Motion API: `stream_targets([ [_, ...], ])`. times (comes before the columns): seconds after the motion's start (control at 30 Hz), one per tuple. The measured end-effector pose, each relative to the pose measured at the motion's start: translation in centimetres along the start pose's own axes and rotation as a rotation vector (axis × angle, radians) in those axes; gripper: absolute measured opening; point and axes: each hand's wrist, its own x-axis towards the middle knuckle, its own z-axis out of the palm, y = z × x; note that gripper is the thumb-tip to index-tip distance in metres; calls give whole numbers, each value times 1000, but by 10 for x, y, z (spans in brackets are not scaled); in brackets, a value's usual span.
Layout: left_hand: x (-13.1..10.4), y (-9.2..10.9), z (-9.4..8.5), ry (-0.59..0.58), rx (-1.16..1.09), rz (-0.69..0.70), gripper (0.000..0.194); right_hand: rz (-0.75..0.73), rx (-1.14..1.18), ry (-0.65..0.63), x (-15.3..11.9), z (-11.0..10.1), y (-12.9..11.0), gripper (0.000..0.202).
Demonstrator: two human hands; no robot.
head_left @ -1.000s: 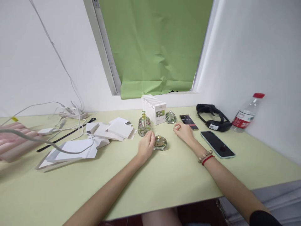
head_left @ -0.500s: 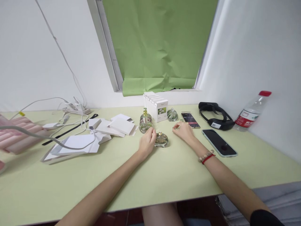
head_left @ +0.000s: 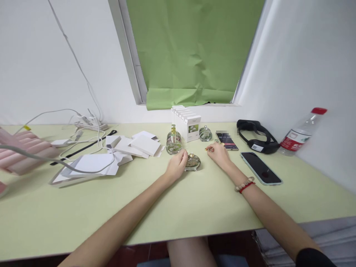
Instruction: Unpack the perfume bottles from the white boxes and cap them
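My left hand [head_left: 177, 165] is closed at the left side of a clear glass perfume bottle [head_left: 194, 163], holding it upright on the table. A small gold fitting tops that bottle's neck. To its right, my right hand [head_left: 218, 154] pinches a small gold-coloured piece [head_left: 207, 149] between its fingertips, just above the tabletop. Behind my left hand stands a row of perfume bottles [head_left: 174, 147], one behind another. Another glass bottle [head_left: 205, 134] sits beside the white printed boxes [head_left: 192, 128]. Small caps lie partly hidden behind my right hand.
Opened white cartons [head_left: 144, 144] and cables lie left, with a pink ribbed object [head_left: 26, 152] beyond. At right are a phone showing a timer [head_left: 228, 140], another phone [head_left: 261, 168], a black headset [head_left: 257, 142] and a plastic bottle [head_left: 297, 137].
The gold piece now shows at my right fingertips, where it was hard to see before. The view has shifted slightly. My left hand stays at the bottle.
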Motion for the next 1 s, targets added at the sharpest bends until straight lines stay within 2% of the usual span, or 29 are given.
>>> stream_targets([
  [0.17, -1, 0, 0, -40, 48, 10, 37, 26, 15, 50, -1, -2, -1, 16],
  [0.23, -2, 0, -1, -50, 61, 2, 39, 46, 158, 112, 0, -2, -4, 13],
  [0.3, -2, 1, -1, -65, 64, -14, 40, 93, 430, 122, 1, -2, -10, 16],
  [0.37, -2, 1, -1, -84, 59, -31, 42, 163, 757, 36, 2, -1, -16, 24],
  [0.43, -2, 2, -2, -96, 56, -42, 44, 226, 1033, -104, 1, 1, -23, 31],
  [0.57, -2, 2, -2, -105, 52, -43, 47, 222, 1331, -316, -6, -1, -34, 30],
  [0.77, -2, 3, -2, -111, 17, -41, 51, 114, 1385, -403, -15, -7, -43, 24],
  [0.93, -2, 1, -2, -118, 6, -30, 51, 114, 1322, -444, -18, -5, -45, 26],
  [1.0, -2, 1, -2, -113, 11, -29, 50, 110, 1320, -423, -16, -5, -45, 27],
])
